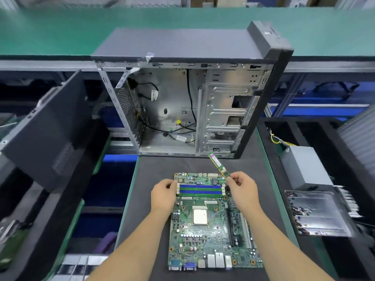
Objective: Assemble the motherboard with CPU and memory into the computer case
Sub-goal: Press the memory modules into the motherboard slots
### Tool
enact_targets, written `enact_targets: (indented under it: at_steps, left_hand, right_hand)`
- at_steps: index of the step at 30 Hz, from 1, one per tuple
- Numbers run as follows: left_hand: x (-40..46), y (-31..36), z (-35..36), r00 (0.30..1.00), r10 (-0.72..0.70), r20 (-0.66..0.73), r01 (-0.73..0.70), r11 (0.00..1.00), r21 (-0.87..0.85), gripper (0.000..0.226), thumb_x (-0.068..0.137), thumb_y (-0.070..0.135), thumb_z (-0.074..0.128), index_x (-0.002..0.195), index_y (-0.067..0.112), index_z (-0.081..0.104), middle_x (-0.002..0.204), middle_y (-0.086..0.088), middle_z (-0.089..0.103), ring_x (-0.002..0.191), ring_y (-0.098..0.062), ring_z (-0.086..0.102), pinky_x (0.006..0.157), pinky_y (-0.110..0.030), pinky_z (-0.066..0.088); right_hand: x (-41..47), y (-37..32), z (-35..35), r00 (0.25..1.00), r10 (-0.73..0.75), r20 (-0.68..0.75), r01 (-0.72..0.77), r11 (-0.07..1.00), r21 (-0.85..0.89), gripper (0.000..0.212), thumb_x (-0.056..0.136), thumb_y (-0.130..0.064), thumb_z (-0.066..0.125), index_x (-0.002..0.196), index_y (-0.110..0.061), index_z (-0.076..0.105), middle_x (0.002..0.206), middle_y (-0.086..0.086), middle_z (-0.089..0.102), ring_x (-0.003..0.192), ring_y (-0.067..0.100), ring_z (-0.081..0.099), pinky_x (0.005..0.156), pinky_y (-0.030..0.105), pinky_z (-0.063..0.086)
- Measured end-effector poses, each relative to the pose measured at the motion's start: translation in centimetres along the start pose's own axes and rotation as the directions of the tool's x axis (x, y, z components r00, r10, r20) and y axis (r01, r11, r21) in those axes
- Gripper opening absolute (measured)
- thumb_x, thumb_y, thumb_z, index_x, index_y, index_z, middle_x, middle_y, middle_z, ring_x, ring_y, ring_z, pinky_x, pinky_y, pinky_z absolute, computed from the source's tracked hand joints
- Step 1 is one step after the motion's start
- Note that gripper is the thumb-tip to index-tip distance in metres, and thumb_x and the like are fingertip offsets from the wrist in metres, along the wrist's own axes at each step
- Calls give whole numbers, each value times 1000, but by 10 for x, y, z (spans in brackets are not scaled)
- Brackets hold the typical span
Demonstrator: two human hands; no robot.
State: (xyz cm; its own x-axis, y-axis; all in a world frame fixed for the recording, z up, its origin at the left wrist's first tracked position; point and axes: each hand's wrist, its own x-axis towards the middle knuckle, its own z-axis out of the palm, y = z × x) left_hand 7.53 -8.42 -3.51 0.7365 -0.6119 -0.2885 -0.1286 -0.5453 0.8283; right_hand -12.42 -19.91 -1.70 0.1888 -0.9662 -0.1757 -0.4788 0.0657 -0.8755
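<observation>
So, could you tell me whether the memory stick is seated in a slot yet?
Not yet: the right hand holds the memory stick tilted above the motherboard.

The motherboard (211, 224) is green, its memory slots (199, 189) striped blue and green, its CPU (200, 217) silver. The memory stick (218, 164) is green with a pink label. The computer case (188, 94) is dark grey outside, bare silver inside. The counter (154, 199) is dark grey, edged green.
</observation>
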Motion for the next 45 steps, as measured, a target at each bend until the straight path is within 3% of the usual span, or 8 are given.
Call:
enact_targets:
  at_steps: [5, 10, 14, 20, 26, 33, 39, 45]
  left_hand:
    - [8, 4, 0, 999, -34, 16, 35, 997, -72, 13, 90, 33, 71, 87, 21, 72, 86, 9, 71, 85, -8, 65, 79, -28, 50]
    - [17, 11, -1, 994, -90, 66, 89, 996, 17, 9, 86, 29, 75, 85, 20, 74, 82, 5, 72, 80, -13, 66, 74, -29, 51]
    - [25, 17, -4, 979, -173, 113, 173, 985, 8, 20, 84, 22, 76, 70, 12, 68, 73, 4, 67, 72, -17, 59, 65, -24, 42]
    - [37, 29, -13, 941, -282, 190, 278, 959, 47, 13, 82, 9, 72, 79, 2, 62, 74, -13, 61, 65, -24, 55, 62, -31, 42]
    - [40, 30, -19, 915, -317, 248, 307, 948, 82, 12, 88, 13, 71, 78, 7, 67, 64, -3, 68, 57, -14, 63, 52, -23, 47]
    - [37, 29, -18, 927, -283, 247, 275, 959, 68, 8, 88, 14, 66, 88, 8, 70, 81, -8, 70, 61, -17, 64, 55, -25, 46]
    - [34, 36, -24, 997, 72, 38, -74, 995, 63, 24, 95, 13, 48, 90, 20, 71, 90, 2, 71, 85, -21, 65, 80, -33, 51]
    - [26, 38, -20, 928, 295, 227, -334, 930, 154, 21, 99, 13, 55, 107, 17, 74, 99, 10, 69, 93, -5, 61, 86, -19, 43]
  right_hand:
    - [4, -6, 4, 998, -47, 48, 51, 996, -79, 18, 95, -18, 64, 80, -28, 66, 72, -7, 67, 60, 3, 54, 61, 28, 48]
    - [13, -12, 3, 974, -131, 186, 183, 937, -299, 9, 97, -19, 65, 98, -23, 73, 93, -12, 63, 89, 12, 58, 83, 25, 42]
    - [19, -18, 2, 948, -171, 270, 274, 868, -414, 11, 98, -23, 63, 97, -26, 74, 92, -14, 58, 91, 13, 54, 82, 27, 40]
    - [19, -19, 4, 934, -164, 317, 295, 856, -425, 11, 98, -24, 64, 99, -27, 74, 94, -14, 58, 92, 13, 56, 87, 31, 47]
    - [21, -17, -1, 939, -180, 293, 301, 842, -449, 14, 98, -23, 64, 103, -26, 76, 99, -7, 61, 99, 17, 57, 91, 33, 47]
    - [21, -24, 3, 903, -200, 381, 381, 781, -494, 17, 99, -28, 64, 109, -28, 77, 101, -8, 59, 109, 22, 48, 96, 43, 47]
    - [15, -23, 12, 905, -185, 383, 374, 776, -508, 20, 101, -27, 61, 113, -27, 76, 106, -2, 60, 113, 25, 50, 98, 43, 47]
    - [10, -17, 16, 926, -185, 328, 331, 818, -471, 21, 101, -24, 60, 114, -27, 76, 99, -4, 57, 107, 26, 52, 97, 39, 47]
